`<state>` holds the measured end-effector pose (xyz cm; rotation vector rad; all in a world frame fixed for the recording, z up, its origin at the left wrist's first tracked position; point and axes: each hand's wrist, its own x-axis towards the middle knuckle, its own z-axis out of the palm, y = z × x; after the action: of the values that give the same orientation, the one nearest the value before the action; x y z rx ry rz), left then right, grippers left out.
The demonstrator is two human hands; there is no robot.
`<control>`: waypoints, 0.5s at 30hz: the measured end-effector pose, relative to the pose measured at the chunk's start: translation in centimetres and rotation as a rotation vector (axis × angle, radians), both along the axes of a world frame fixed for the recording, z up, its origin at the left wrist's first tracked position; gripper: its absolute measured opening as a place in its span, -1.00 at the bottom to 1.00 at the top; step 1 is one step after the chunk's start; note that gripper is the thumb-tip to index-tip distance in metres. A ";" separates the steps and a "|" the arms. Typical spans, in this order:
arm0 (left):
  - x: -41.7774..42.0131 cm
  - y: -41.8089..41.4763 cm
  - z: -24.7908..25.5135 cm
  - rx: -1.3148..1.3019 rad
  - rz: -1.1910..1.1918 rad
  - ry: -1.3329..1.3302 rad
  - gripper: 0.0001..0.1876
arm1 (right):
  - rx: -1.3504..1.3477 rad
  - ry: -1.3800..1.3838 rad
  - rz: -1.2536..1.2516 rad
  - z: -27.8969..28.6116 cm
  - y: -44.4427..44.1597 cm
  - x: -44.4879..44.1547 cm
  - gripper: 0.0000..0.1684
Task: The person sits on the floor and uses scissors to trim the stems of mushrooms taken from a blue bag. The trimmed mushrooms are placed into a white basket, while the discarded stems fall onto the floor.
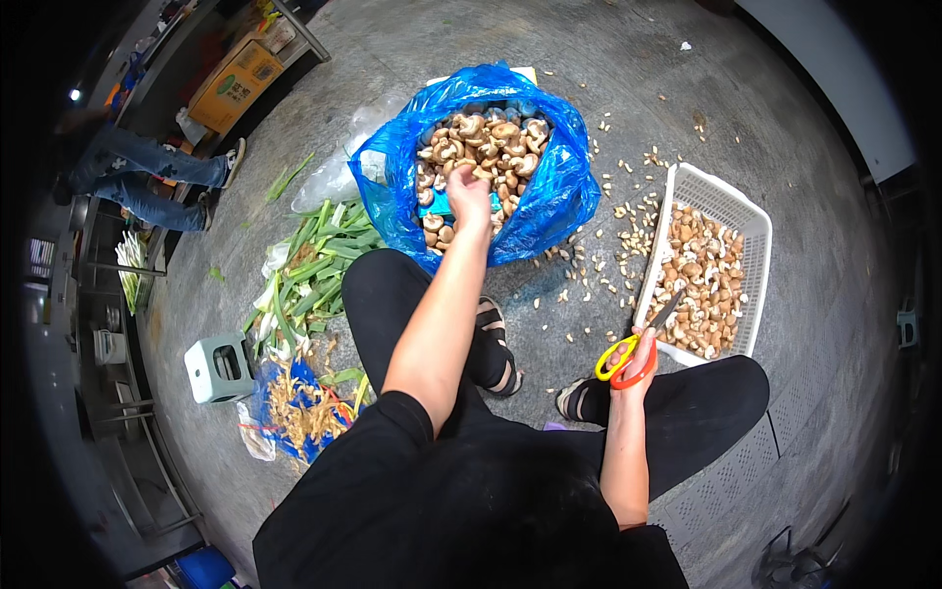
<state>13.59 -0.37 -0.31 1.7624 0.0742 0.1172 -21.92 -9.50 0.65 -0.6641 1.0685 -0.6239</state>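
Note:
My left hand (469, 195) reaches into a blue plastic bag (570, 173) full of shiitake mushrooms (486, 140). Its fingertips touch the mushrooms, and whether they grip one cannot be told. Scissors (624, 362) with one yellow and one red handle are in my right hand (636, 368), with their blades pointing up and right over the near edge of a white plastic basket (758, 243). Inside that basket lie many brown mushrooms (699, 283). Cut mushroom stems (636, 235) are strewn on the floor between the bag and the basket.
Green leek leaves (316, 265) lie left of the bag, with a light plastic stool (219, 368) and dry peelings on blue plastic (302, 405) nearer. At the upper left, a person in jeans (154, 173) stands by metal shelving holding a cardboard box (234, 85). Perforated floor covers (721, 471) lie lower right.

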 end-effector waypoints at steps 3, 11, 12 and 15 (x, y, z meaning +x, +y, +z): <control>5.7 2.6 -3.1 0.303 0.022 -0.037 -0.58 | 0.065 0.001 0.091 -0.1 0.7 0.3 -0.44; 4.7 1.5 -0.9 0.887 -0.050 -0.201 -0.59 | 0.046 0.023 0.173 -0.3 1.4 0.9 -0.58; 4.6 1.7 -0.6 0.832 -0.047 -0.183 -0.60 | 0.047 0.014 0.179 -0.5 1.4 0.9 -0.59; 2.9 2.1 0.0 0.664 0.003 -0.140 -0.64 | 0.030 0.011 0.201 -0.7 1.5 0.8 -0.60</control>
<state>16.51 1.73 -0.30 2.4100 -0.0741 0.2922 -21.12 -7.98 -0.07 -0.7392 1.0046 -0.4303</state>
